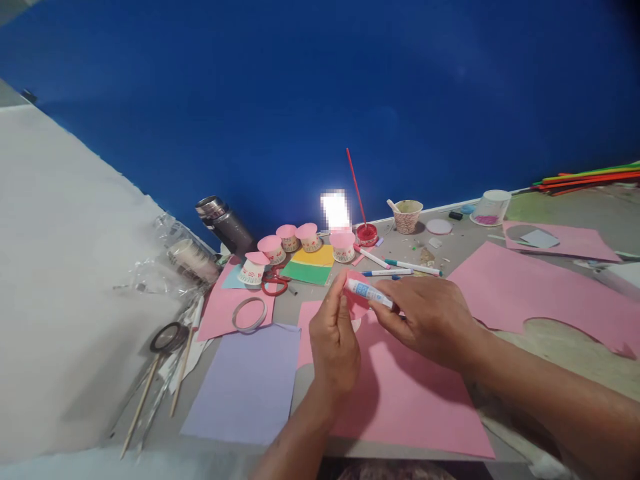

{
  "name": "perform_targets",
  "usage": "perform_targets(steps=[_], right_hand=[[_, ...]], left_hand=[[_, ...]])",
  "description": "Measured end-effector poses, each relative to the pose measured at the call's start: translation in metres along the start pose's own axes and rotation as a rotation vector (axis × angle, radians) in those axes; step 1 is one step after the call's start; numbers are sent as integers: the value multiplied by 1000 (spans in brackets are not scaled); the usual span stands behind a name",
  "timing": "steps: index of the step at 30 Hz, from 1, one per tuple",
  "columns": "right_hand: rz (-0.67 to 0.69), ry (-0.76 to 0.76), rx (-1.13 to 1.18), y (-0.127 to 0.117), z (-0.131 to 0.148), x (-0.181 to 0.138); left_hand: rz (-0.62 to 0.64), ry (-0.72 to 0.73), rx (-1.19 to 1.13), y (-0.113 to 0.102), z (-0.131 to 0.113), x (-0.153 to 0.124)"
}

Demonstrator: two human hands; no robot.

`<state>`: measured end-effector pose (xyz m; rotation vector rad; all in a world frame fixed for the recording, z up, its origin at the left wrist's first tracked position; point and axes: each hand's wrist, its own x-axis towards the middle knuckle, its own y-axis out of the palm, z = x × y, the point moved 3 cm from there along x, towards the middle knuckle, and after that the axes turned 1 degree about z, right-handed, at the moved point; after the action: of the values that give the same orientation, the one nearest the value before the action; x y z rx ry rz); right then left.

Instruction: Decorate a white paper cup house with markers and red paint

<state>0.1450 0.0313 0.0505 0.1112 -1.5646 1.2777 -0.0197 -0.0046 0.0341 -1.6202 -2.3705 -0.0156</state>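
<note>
Pink cutout (357, 303): pinched up off the tabletop (293, 308), right at the left fingertips, above the pink sheet (410, 400).
Left hand (334, 340): grip clamped on the cutout's edge.
Right hand (430, 320): grip closed round the glue tube (370, 292), tip at the cutout.

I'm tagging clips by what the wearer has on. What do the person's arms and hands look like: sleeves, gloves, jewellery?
The left hand and the right hand are bare: no gloves, rings, watch or bracelet visible. The left forearm and the right forearm are uncovered to the frame's edge; no sleeve shows.
</note>
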Motion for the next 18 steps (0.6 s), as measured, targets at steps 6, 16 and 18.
perform_targets(steps=[6,16,18], right_hand=[[7,-148,-46,1,-3,0],[-52,-105,-93,3,3,-3],[-58,-52,-89,3,3,-3]], left_hand=[[38,-170,-149,-12,0,13],[-18,-82,53,-6,1,14],[-71,-91,35,-1,4,6]])
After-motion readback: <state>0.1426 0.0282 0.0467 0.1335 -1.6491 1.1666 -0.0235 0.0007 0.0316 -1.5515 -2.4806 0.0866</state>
